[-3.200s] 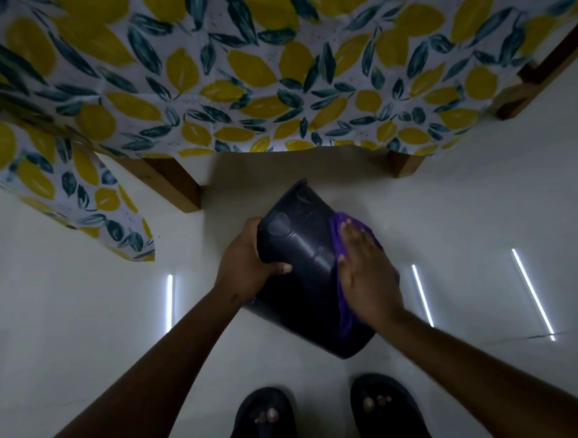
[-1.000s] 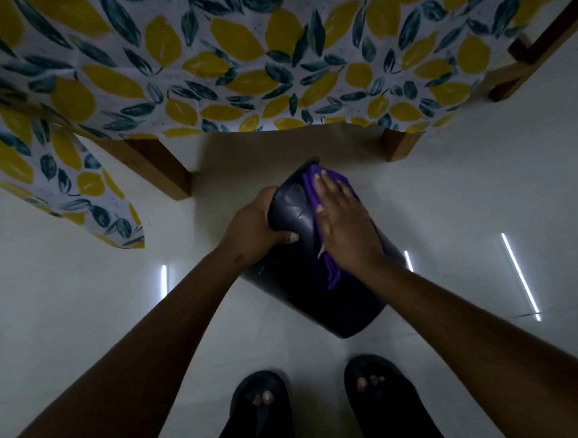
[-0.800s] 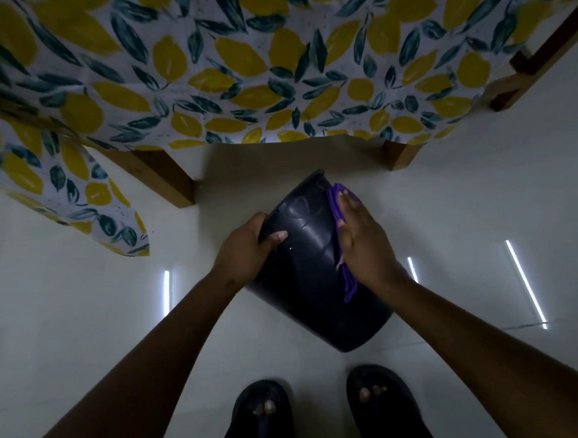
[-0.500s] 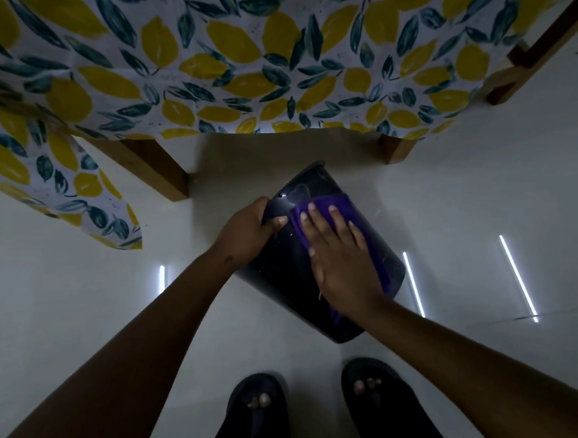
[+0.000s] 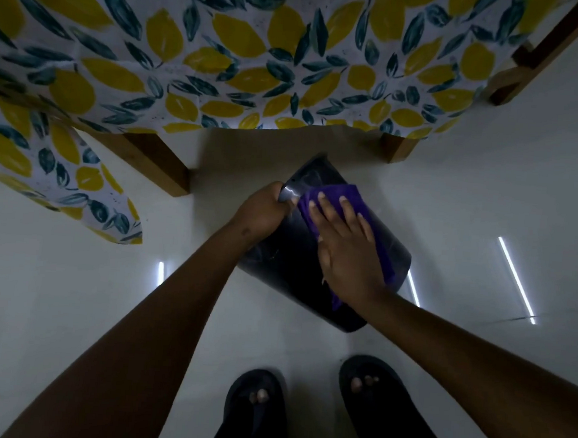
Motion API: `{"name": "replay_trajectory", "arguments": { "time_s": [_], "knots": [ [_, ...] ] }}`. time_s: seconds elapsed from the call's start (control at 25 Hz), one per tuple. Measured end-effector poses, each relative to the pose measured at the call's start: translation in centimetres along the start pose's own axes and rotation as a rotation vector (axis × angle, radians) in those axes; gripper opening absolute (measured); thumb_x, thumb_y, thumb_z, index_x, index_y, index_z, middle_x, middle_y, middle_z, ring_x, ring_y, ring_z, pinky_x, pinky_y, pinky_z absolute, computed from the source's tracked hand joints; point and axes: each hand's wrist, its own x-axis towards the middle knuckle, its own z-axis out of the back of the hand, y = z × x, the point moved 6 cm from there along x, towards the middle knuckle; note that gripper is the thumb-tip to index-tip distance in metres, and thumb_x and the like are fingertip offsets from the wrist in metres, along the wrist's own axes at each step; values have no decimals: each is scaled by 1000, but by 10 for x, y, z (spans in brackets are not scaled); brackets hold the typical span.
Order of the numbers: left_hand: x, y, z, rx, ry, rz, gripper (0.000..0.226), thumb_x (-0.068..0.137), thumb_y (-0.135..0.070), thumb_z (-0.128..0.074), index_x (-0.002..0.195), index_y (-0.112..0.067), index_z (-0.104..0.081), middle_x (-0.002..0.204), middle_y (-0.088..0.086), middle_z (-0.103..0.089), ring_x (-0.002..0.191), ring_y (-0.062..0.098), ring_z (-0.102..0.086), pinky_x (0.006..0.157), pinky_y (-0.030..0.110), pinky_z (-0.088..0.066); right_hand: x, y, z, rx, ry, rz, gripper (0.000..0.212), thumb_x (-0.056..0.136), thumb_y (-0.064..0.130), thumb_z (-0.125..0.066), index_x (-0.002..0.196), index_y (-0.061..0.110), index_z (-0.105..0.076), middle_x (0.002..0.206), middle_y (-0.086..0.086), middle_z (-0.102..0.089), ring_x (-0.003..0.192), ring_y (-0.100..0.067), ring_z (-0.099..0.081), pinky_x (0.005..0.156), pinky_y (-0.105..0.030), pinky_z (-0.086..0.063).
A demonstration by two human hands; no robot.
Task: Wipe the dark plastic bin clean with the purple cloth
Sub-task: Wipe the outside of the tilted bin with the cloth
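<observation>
The dark plastic bin [image 5: 276, 269] is held tilted above the pale floor, its base pointing away from me and its open end toward my feet. My left hand [image 5: 264, 213] grips the bin's far left corner near the base. My right hand [image 5: 347, 247] lies flat on the bin's upper side, fingers spread, pressing the purple cloth [image 5: 344, 195] against it. The cloth shows beyond my fingertips and along the right of my palm; the rest is hidden under the hand.
A wooden table with a lemon-print tablecloth [image 5: 224, 58] overhangs just beyond the bin; its legs [image 5: 160, 163] [image 5: 395, 147] stand left and right. My two dark sandals [image 5: 255, 409] [image 5: 381, 395] are on the glossy floor below the bin. Light strips [image 5: 514, 278] reflect at right.
My right hand has slid the cloth from the bin's right edge onto its upper face, fingers now spread flat. The bin has turned slightly in my left hand, which keeps its grip.
</observation>
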Motion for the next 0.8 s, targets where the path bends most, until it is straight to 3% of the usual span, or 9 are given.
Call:
{"name": "replay_trajectory", "arguments": {
  "time_s": [0.16, 0.36, 0.48, 0.64, 0.76, 0.8],
  "knots": [
    [-10, 1, 3, -51, 14, 4, 16, 96, -25, -53, 108, -17, -60, 103, 6, -68, 97, 23, -63, 85, 33, -48, -35, 21, -20, -154, 31, 235, 73, 88, 25, -49, 153, 28, -17, 162, 4, -17, 149, -27, -9, 117, -48, -17],
    [-30, 24, 4, -135, 45, 16, 22, 99, -40, -44, 101, -22, -55, 89, -6, -63, 83, 12, -61, 63, 24, -45, -17, -3, -7, -96, -15, 183, 69, 90, 25, -42, 154, 29, -15, 162, 5, -16, 149, -25, -11, 117, -47, -19],
    [-35, 29, 1, -65, -105, -36, 28, 101, -39, -37, 93, -20, -55, 81, -6, -60, 77, 8, -59, 61, 14, -42, -15, -2, -6, -67, -42, 152, 65, 94, 27, -36, 154, 27, -11, 162, 3, -14, 149, -26, -12, 117, -48, -20],
    [-23, 17, 0, -20, -181, -72, 35, 101, -40, -36, 93, -14, -59, 85, 3, -63, 83, 21, -60, 72, 31, -46, 7, -4, -2, -34, -38, 134, 61, 98, 28, -33, 154, 26, -11, 162, 3, -15, 149, -24, -13, 117, -47, -21],
    [-12, 7, 2, 77, -239, -102, 40, 102, -40, -34, 96, -11, -60, 89, 9, -66, 86, 27, -61, 77, 36, -48, 24, -26, 8, 131, -59, -84, 55, 100, 31, -27, 154, 23, -17, 161, 2, -21, 148, -22, -16, 115, -50, -27],
    [-9, 7, 0, 113, -241, -92, 41, 102, -41, -33, 95, -10, -60, 88, 11, -66, 85, 29, -61, 77, 37, -48, 17, -25, 5, 97, -63, -80, 57, 99, 31, -28, 154, 23, -16, 161, 1, -21, 148, -23, -16, 115, -50, -26]
  ]
}}
